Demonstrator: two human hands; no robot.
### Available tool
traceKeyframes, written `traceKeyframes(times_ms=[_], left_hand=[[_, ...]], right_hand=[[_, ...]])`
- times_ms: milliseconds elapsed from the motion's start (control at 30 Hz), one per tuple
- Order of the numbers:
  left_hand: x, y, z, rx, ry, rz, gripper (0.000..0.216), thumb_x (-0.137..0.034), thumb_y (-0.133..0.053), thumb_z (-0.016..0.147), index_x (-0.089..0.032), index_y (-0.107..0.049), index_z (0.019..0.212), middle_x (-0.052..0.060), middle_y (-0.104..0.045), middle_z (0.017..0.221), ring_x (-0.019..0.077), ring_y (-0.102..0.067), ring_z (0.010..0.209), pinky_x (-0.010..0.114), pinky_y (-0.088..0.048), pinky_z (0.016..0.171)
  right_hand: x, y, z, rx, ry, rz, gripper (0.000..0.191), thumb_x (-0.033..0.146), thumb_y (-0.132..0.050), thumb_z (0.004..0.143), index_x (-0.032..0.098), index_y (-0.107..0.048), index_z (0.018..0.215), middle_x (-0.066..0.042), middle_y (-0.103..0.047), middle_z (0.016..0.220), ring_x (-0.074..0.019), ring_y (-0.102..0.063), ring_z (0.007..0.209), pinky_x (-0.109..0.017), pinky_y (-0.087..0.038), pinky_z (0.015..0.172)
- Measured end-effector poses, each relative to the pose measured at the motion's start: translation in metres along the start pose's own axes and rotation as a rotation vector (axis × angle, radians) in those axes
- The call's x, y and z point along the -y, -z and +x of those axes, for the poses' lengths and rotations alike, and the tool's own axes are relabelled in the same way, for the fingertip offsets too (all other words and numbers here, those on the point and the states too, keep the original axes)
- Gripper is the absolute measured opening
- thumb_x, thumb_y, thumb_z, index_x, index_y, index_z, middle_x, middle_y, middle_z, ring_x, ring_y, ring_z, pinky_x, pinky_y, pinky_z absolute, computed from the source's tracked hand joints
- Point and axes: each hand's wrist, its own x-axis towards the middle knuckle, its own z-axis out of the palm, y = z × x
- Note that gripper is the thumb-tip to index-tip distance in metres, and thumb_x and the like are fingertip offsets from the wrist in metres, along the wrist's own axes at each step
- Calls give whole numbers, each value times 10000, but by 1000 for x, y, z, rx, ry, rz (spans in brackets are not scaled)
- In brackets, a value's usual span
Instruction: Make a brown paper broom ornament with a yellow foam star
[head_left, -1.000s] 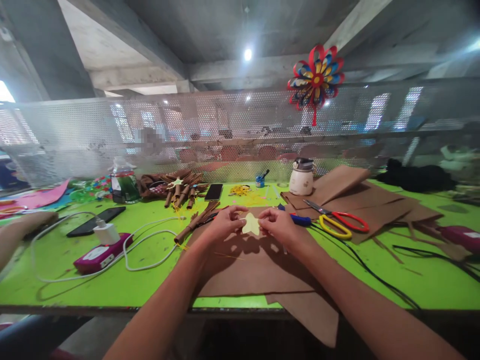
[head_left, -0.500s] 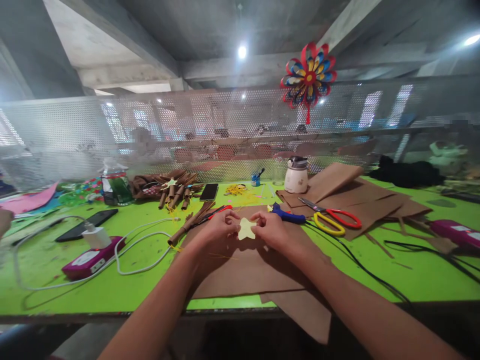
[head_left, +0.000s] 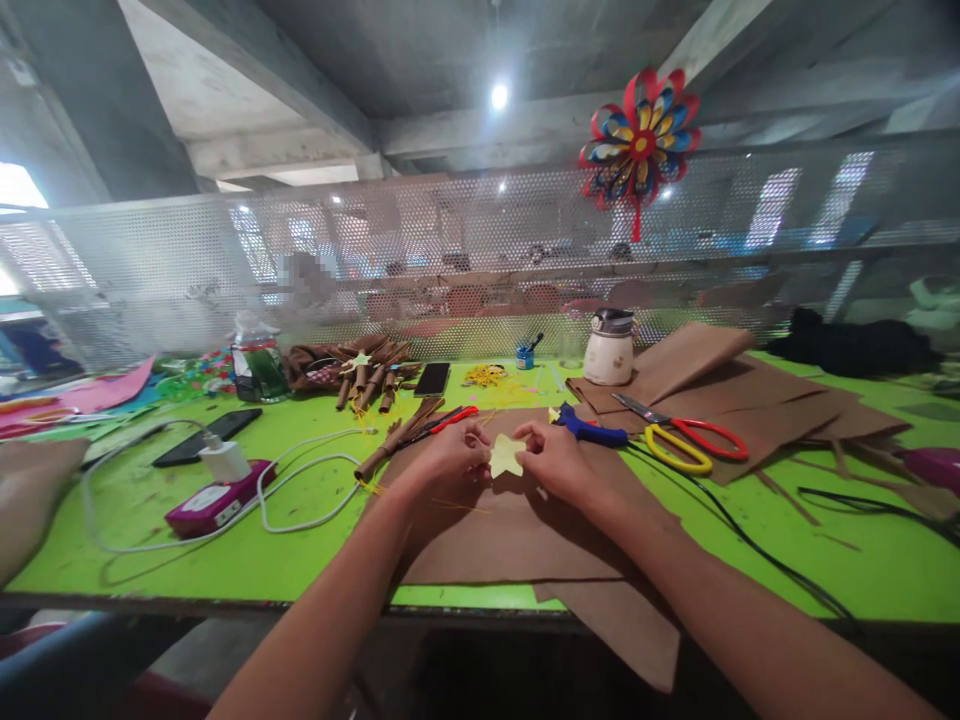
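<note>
A small pale yellow paper star (head_left: 506, 456) is pinched at its edges between both my hands, above a sheet of brown paper (head_left: 517, 545). My left hand (head_left: 457, 456) is closed on its left side, and my right hand (head_left: 553, 457) grips the right side. Just beyond the right hand lies a blue glue gun (head_left: 592, 429) with a black cord. Near the left hand rest red-handled scissors or pliers (head_left: 450, 420), partly hidden, and a rolled brown paper stick (head_left: 379, 455) with yellow strands.
Yellow-and-red scissors (head_left: 686, 440) and brown paper sheets (head_left: 795, 405) lie to the right. At the back stand a white flask (head_left: 609, 350), a dark phone (head_left: 433, 379) and bundled paper rolls (head_left: 367, 380). A purple power strip (head_left: 217, 500) with white cable sits left, near another person's arm (head_left: 34, 495).
The view has shifted slightly, so things appear further right. Another person's arm shows more at the left edge. Both my hands still hold the star.
</note>
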Motion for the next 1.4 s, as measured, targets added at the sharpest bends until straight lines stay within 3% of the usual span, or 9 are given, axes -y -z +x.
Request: traceKeyframes(times_ms=[233, 367, 433, 567, 733, 1100, 1267, 1400], left_hand=[[6, 0, 5, 3, -5, 59, 126, -83, -542, 678, -156, -530, 781, -13, -580, 517, 122, -567, 478, 214, -364, 469], [3, 2, 8, -68, -18, 36, 245, -72, -587, 651, -148, -548, 881, -13, -604, 573, 121, -564, 494, 219, -377, 480], [-1, 1, 7, -107, 44, -98, 329, -80, -630, 631, -147, -552, 944, -17, -604, 597, 108, -545, 486, 216, -377, 480], [-6, -5, 3, -10, 199, -390, 197, -170, -681, 642, -128, -578, 805, -10, -560, 576, 77, -495, 466, 207, -376, 478], [-4, -12, 0, 86, 216, -418, 122, -183, -664, 663, -85, -594, 681, 41, -573, 563, 66, -453, 440, 195, -313, 430], [-8, -16, -3, -49, 97, -343, 155, -204, -576, 741, -98, -605, 631, 27, -566, 559, 74, -437, 451, 216, -314, 458], [-10, -19, -7, -49, 18, -277, 210, -279, -575, 756, -111, -602, 632, 7, -554, 552, 77, -416, 471, 213, -284, 465], [-13, -20, -7, -39, -57, -193, 289, -376, -572, 761, -113, -605, 644, 1, -538, 564, 88, -423, 496, 221, -291, 483]], right_hand=[[-5, -2, 0, 17, -28, 26, 254, 100, -565, 620, 150, -661, 849, 33, -560, 545, -121, -495, 511, -239, -360, 524], [-7, -2, 0, 6, -27, 82, 246, 138, -582, 616, 147, -657, 850, 37, -552, 552, -121, -495, 523, -241, -363, 531], [-8, -3, 0, -10, -24, 129, 266, 177, -583, 625, 141, -647, 881, 31, -560, 584, -127, -505, 541, -244, -377, 531], [-9, -4, -1, -43, -35, 228, 313, 243, -575, 641, 141, -614, 935, 21, -575, 628, -132, -521, 555, -248, -405, 525], [-7, -5, 0, -43, -42, 320, 310, 274, -599, 637, 163, -599, 927, 41, -546, 608, -128, -534, 544, -245, -422, 503], [3, 9, 11, 77, -156, 472, 372, 267, -721, 567, 131, -601, 892, 52, -559, 519, -97, -496, 450, -246, -405, 479], [9, 18, 18, 171, -234, 572, 421, 337, -788, 566, 135, -637, 903, -9, -638, 665, -107, -562, 533, -230, -435, 489], [10, 17, 22, 309, -324, 622, 342, 402, -786, 608, 126, -666, 771, -45, -664, 716, -105, -584, 560, -214, -439, 492]])
